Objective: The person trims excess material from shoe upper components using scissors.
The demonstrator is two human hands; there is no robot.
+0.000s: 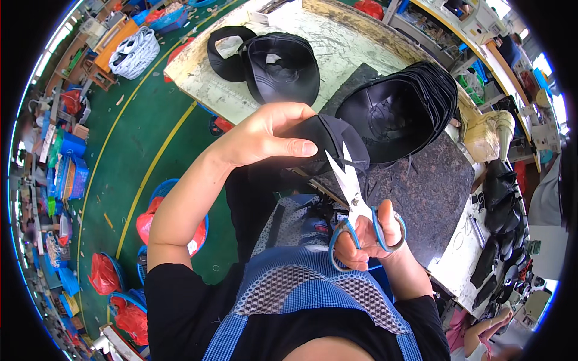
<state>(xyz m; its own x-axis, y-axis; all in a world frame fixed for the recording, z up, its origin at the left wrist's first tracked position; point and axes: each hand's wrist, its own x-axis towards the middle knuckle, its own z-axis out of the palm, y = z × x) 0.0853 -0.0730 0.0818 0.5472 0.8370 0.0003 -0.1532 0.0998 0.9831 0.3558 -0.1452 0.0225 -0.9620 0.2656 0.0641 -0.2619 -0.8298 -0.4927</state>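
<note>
My left hand grips a black cap, thumb on top and fingers around its far side. Blue-handled scissors are in my right hand, thumb and fingers through the loops. Their blades stand apart, pointing away from me, with the tips at a thin dark strip or thread on the cap's edge. Just beyond, to the right, sits a nested stack of black caps, hollow side showing. Farther off on the table lie more black caps and a curved black piece.
A dark speckled slab lies on the worn white table. A pale machine part stands at its right. On the green floor are baskets with red bags and a white basket. Another person's arm shows at lower right.
</note>
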